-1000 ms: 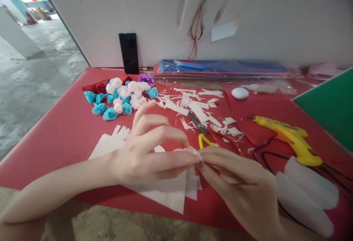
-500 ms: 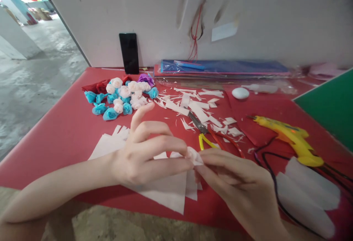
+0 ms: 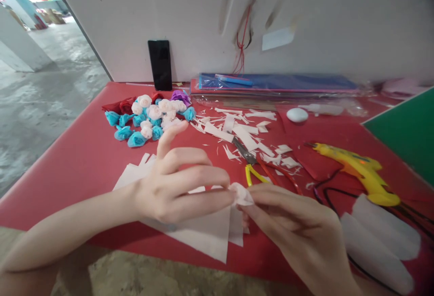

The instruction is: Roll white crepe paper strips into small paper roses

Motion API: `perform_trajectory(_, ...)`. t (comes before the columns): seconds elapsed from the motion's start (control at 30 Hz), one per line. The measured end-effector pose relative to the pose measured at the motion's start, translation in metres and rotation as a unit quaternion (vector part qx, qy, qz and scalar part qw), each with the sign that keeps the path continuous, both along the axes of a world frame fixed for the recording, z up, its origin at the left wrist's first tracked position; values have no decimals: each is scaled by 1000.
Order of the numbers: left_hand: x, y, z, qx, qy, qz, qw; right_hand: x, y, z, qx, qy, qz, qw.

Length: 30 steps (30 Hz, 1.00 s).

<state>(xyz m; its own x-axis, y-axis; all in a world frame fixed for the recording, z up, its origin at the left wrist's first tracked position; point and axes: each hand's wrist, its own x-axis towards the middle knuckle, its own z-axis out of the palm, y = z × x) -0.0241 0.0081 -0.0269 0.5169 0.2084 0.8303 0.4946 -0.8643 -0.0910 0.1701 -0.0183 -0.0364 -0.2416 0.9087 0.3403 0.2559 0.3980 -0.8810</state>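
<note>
A small white paper flower (image 3: 242, 194) is pinched between my two hands above the table. My left hand (image 3: 183, 185) closes its thumb and index finger on the flower's left side, its little finger raised. From the right, my right hand (image 3: 294, 223) grips the flower's other edge with thumb and fingertips. White paper sheets (image 3: 203, 237) lie under the hands, partly hidden by them. Just beyond the fingers are scissors (image 3: 249, 158) with red and yellow handles, among white paper scraps (image 3: 244, 137).
Finished paper flowers (image 3: 145, 119) in white, blue, red and purple cluster at the back left. A phone (image 3: 160, 65) leans on the wall. To the right lie a yellow glue gun (image 3: 359, 169) with its cord, a white oval object (image 3: 297, 115) and translucent strips (image 3: 379, 232).
Both hands keep their pinch on the white paper flower, which has shifted slightly to the right and tilted a little. The table items stay in place.
</note>
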Motion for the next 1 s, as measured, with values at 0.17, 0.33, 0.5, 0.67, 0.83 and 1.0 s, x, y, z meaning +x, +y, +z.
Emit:
perform_trajectory(0.17,-1,1,1,-5,-4,2,1000,2,-1,-1,-52,32,9,998)
perform_trajectory(0.33,-2,3,4,-23,30,-22,999,-1,2,-5,-231,138,56,962)
perform_trajectory(0.5,-4,4,-1,-22,20,-59,998,-4,7,-6,-410,227,113,876)
perform_trajectory(0.67,-2,4,1,-35,14,-61,997,-3,8,-9,-430,275,150,847)
perform_trajectory(0.83,4,4,10,-173,-7,-80,982,-2,7,-8,-450,311,167,821)
perform_trajectory(1.0,9,7,6,-301,-64,-133,942,-5,10,-8,-508,353,192,762)
